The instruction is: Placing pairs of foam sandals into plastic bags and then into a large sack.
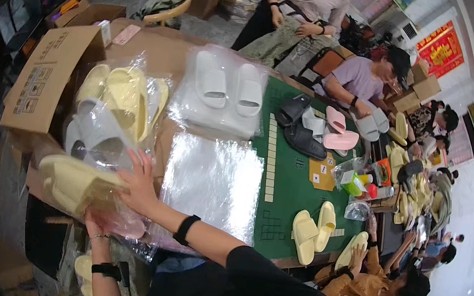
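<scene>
1. At the near left edge of a worktable [157, 44], a person holds up bagged yellow footwear [69, 183], blurred and partly veiled by film.
2. The left hand [95, 222] closes on the bag's lower side, its fingertips obscured by plastic; the right hand [140, 187] spreads its fingers beside the bag's other end, and whether it pinches the film cannot be told.
3. Space is tight beyond the hands: gray slippers [101, 137] and pale-yellow slippers [125, 94], all in clear wrap, crowd against a tall cardboard carton [44, 82].
4. More room opens to the right, where flat, glossy plastic sheeting [210, 187] reflects the light, and along the bare brown strip at the table's far side.
5. White slippers [213, 83], broad-strapped and rounded, lie side by side on crinkled clear film.
6. On a matte green mat [278, 200], an unwrapped yellow pair [305, 235] sits near the edge, well apart from black slippers [303, 138] and smooth pink slippers [339, 140].
</scene>
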The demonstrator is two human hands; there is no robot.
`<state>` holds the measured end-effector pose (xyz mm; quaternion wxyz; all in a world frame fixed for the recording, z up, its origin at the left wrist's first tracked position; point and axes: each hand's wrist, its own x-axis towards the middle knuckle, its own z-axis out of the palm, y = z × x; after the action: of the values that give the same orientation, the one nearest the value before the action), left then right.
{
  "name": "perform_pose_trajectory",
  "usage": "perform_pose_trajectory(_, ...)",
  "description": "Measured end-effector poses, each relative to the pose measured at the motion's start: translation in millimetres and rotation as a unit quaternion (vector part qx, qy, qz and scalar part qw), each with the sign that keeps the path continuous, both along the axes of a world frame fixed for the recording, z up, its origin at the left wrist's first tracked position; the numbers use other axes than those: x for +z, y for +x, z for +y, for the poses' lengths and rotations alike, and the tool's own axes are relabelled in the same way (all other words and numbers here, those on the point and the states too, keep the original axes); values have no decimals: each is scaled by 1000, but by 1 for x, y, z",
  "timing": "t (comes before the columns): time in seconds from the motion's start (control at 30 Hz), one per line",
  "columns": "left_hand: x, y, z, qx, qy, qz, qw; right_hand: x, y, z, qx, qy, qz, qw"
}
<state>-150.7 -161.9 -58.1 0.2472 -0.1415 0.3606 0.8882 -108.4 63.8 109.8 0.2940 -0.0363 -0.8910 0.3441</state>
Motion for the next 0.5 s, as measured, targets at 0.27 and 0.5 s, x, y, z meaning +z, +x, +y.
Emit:
perform_pose_trajectory(0.27,13,-1,10,153,-267,8,951,-64,-40,10,79,-139,-111,981)
perform_pose_trajectory(0.5,44,1,61,227,-402,68,884,-38,-52,46,121,-70,-104,985)
